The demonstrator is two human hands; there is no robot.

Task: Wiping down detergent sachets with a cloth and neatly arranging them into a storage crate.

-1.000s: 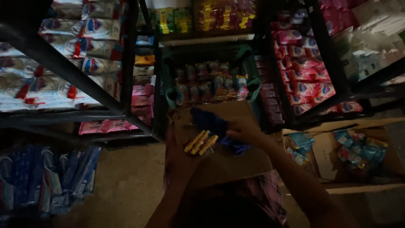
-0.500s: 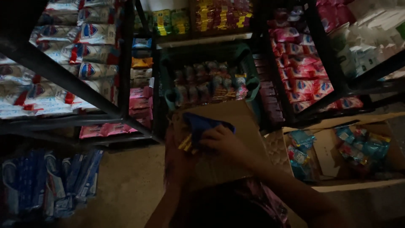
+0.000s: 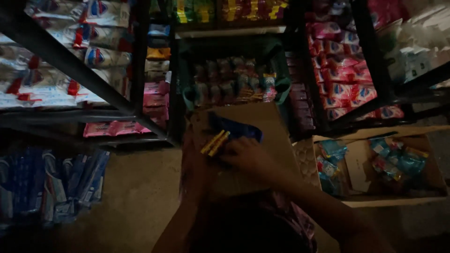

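Note:
A brown cardboard box [image 3: 269, 124] is held in front of me in dim light. My left hand [image 3: 191, 151] grips its left edge, with the forearm running up from below. On top of the box, my right hand [image 3: 246, 157] closes on a bunch of small packets: blue ones [image 3: 236, 131] and thin yellow sticks [image 3: 214, 142] that poke out to the left of the fingers. How the fingers sit under the packets is hidden by the dark.
A green basket [image 3: 185, 96] of small packets stands just beyond the box. Metal racks hold white, red and blue packets [image 3: 93, 56] at left and pink packets [image 3: 342, 79] at right. An open carton [image 3: 358, 166] with teal packets is on the right. Blue packets [image 3: 56, 182] lie low left.
My right hand with the blue and yellow packets has slid left and a little down across the top of the box. The left hand stays on the box edge.

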